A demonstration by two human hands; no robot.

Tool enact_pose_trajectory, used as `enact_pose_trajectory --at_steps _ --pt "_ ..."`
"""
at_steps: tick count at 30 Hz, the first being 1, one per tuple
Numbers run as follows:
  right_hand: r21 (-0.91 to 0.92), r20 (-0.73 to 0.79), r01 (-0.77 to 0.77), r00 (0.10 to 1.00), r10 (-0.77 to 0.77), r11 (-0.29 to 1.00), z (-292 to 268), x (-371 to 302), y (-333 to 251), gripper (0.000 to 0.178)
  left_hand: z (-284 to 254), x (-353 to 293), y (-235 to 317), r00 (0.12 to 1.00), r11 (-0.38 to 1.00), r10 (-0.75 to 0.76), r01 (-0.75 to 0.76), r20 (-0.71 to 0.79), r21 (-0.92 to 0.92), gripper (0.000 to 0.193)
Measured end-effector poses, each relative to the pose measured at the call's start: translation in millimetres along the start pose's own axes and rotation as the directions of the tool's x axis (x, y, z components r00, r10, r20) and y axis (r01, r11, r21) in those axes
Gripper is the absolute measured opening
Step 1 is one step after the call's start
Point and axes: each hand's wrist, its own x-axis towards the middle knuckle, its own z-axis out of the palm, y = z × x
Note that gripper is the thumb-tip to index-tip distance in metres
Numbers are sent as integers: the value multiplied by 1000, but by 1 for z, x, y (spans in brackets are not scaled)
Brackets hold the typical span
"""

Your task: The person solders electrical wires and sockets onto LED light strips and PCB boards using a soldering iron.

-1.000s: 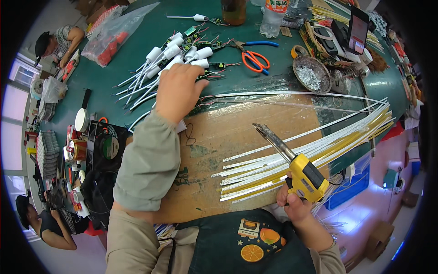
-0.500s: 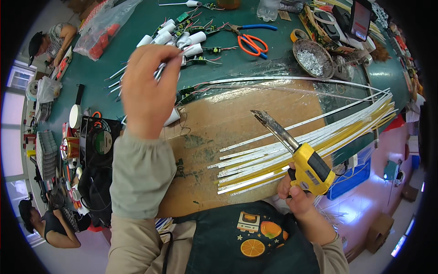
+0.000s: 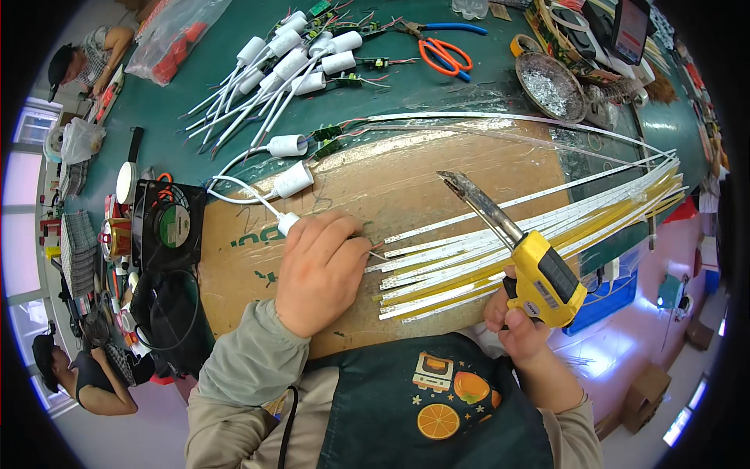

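Note:
My left hand (image 3: 324, 270) is closed over a white cylindrical cap with a white cable (image 3: 288, 223), whose end sticks out from under the fingers. Thin wires show at its right side, close to the left ends of the LED strips (image 3: 437, 262). In my right hand (image 3: 519, 322) is a yellow soldering gun (image 3: 553, 285), its dark metal tip pointing up and left above the strips. Two more white caps (image 3: 294, 180) lie just beyond my left hand; a green circuit board (image 3: 326, 147) lies by the farther one. Most of the held cap is hidden.
Several corded white caps (image 3: 289, 66) are heaped at the back. Beside them lie orange-handled pliers (image 3: 445, 59), and right of those a bowl of silvery bits (image 3: 551, 87). A black fan (image 3: 166, 227) stands left of the brown board (image 3: 234, 273). Two people sit at left.
My left hand has come down from the heap of caps to the strips' left ends, bringing a corded cap. The soldering gun has shifted slightly to the right and stays in my right hand.

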Motion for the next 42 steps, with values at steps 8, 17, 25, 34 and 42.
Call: enact_pose_trajectory --at_steps 8,17,25,34,42 --pt "-13 -24 -16 1000 16 1000 5 0 -1 65 2 -3 -5 999 1000 5 -5 46 -1 21" --pt "-310 168 -92 974 149 946 -8 -13 -7 17 0 2 -5 996 1000 -21 23 91 -21 22" --pt "-573 247 42 961 124 819 -12 -32 -1 23 7 -3 -5 1000 989 -12 13 9 -149 19" --pt "-491 270 -73 935 231 868 -15 -39 9 32 9 -4 -6 1000 992 -13 11 -20 -122 22" --pt "-521 219 -90 947 235 849 -9 -35 7 36 10 -4 -5 1000 997 12 -11 4 -76 24"
